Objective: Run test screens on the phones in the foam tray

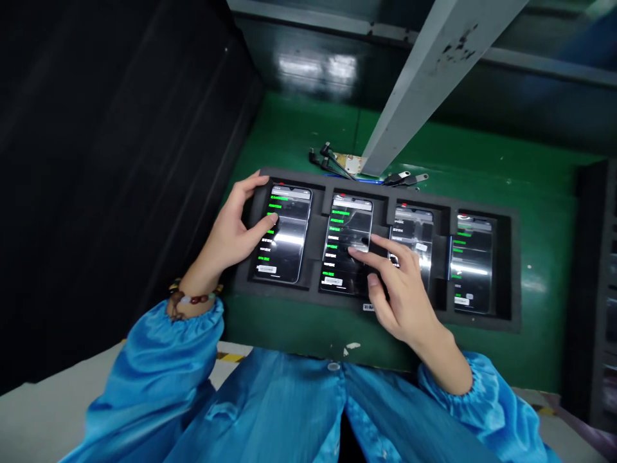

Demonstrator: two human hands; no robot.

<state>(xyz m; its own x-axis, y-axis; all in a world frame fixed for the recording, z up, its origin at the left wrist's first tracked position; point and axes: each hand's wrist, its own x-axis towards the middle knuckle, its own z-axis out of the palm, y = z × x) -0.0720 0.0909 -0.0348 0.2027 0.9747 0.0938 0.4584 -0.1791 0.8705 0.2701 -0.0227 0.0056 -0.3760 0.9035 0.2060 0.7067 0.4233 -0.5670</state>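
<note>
A dark foam tray (pixel 315 241) holds several smartphones in a row, their lit screens showing lists in green and white text. My left hand (pixel 232 228) rests at the tray's left end, fingers over its far corner and thumb on the screen of the leftmost phone (pixel 289 251). Over the second phone (pixel 344 222), my right hand (pixel 402 283) has its index fingertip at the middle of the screen, its other fingers apart. That hand partly covers the third phone (pixel 419 231). At the right end lies the fourth phone (pixel 475 257), beyond both hands.
The tray lies on a green tabletop (pixel 540 257). Behind it a grey metal post (pixel 414 83) rises beside black cable plugs (pixel 325 157) and grey-tipped connectors (pixel 405 179). A black panel (pixel 120 141) stands at left, and a dark rack (pixel 595 289) at right.
</note>
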